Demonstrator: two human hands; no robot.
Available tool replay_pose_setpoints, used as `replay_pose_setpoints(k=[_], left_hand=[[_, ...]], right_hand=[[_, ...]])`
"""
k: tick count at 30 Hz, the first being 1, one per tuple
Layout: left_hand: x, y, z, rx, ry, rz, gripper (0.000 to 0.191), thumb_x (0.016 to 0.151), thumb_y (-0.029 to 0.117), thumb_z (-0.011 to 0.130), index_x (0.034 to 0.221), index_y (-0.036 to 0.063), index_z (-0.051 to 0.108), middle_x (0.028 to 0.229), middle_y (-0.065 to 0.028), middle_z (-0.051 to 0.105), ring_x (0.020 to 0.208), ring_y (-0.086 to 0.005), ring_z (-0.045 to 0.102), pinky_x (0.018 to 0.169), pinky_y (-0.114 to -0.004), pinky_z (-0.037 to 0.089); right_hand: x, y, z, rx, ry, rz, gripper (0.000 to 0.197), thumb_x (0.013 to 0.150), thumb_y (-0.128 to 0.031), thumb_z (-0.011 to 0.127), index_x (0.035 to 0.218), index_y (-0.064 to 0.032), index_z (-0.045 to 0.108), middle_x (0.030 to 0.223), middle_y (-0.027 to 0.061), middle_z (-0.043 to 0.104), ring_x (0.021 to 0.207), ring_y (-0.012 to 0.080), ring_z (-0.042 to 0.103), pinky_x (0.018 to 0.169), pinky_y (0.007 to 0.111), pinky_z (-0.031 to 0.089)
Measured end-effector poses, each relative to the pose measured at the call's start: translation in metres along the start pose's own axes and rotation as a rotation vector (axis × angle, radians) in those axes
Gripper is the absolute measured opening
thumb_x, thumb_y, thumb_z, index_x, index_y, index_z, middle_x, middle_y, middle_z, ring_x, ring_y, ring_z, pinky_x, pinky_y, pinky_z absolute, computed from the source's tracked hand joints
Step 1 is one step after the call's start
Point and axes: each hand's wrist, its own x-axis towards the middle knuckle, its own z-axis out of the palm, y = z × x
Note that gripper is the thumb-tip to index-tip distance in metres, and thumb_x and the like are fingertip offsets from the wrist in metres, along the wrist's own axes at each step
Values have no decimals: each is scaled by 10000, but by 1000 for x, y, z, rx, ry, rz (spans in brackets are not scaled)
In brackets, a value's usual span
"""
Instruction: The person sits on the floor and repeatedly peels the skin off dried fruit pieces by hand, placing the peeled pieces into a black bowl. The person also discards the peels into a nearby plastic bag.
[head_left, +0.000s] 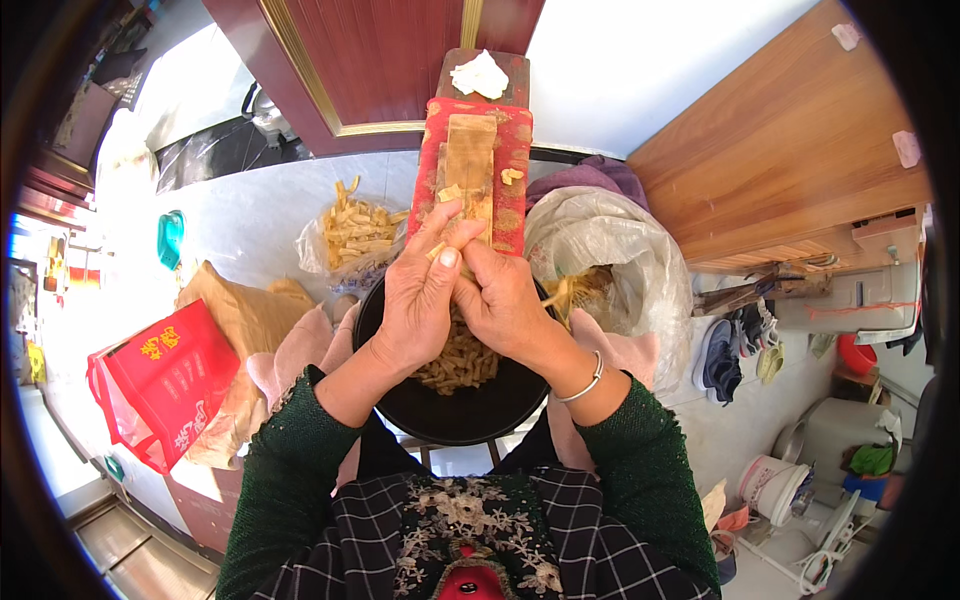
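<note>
My left hand (420, 304) and my right hand (506, 300) meet above a round black basin (465, 426). A pale yellow dried strip (435, 251) shows between my left thumb and fingers. My right fingers are curled against it from the other side, and their grip is partly hidden. Short cut pieces (457, 364) lie in the basin below. Just beyond my fingertips, a wooden block (471, 161) rests on a red cloth (514, 202) over a narrow bench. One flat yellow chip (450, 193) is at the block, close to my left fingertips.
A plastic bag of long yellow strips (360, 232) lies left of the bench. At right stands a large translucent sack (652, 292) with more strips. Crumpled white tissue (480, 75) tops the bench end. A red bag (169, 386), shoes (721, 360) and a white bucket (772, 487) occupy the floor.
</note>
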Motion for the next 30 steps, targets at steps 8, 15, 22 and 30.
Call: replay_pose_setpoints(k=[8, 15, 22, 30], left_hand=[[11, -6, -6, 228, -23, -99, 94, 694, -27, 573, 784, -6, 593, 1191, -184, 527, 928, -268, 583, 798, -357, 470], [10, -5, -16, 261, -92, 232, 82, 717, -41, 473, 744, 21, 521, 660, -127, 540, 577, -215, 527, 554, -317, 433], [11, -13, -20, 96, -78, -242, 86, 764, -17, 525, 686, 8, 501, 561, -78, 480, 520, -121, 456, 490, -291, 391], [14, -1, -18, 240, 12, -77, 95, 736, -21, 626, 707, 9, 540, 578, -57, 502, 518, -99, 471, 496, -250, 402]], right_hand=[[1, 16, -14, 898, -154, 563, 253, 937, -221, 482, 781, -29, 535, 522, -5, 381, 416, 110, 361, 408, 275, 310], [9, 8, -28, 971, -346, 759, 164, 856, -172, 614, 784, -55, 524, 564, -51, 385, 477, 29, 342, 427, 205, 284], [0, 13, -16, 496, -161, 278, 122, 837, -83, 657, 908, 2, 605, 643, -38, 511, 570, 15, 425, 487, 190, 336], [0, 32, -21, 1503, -262, 481, 160, 881, -119, 632, 1011, -27, 626, 626, -28, 459, 507, 43, 377, 456, 199, 310]])
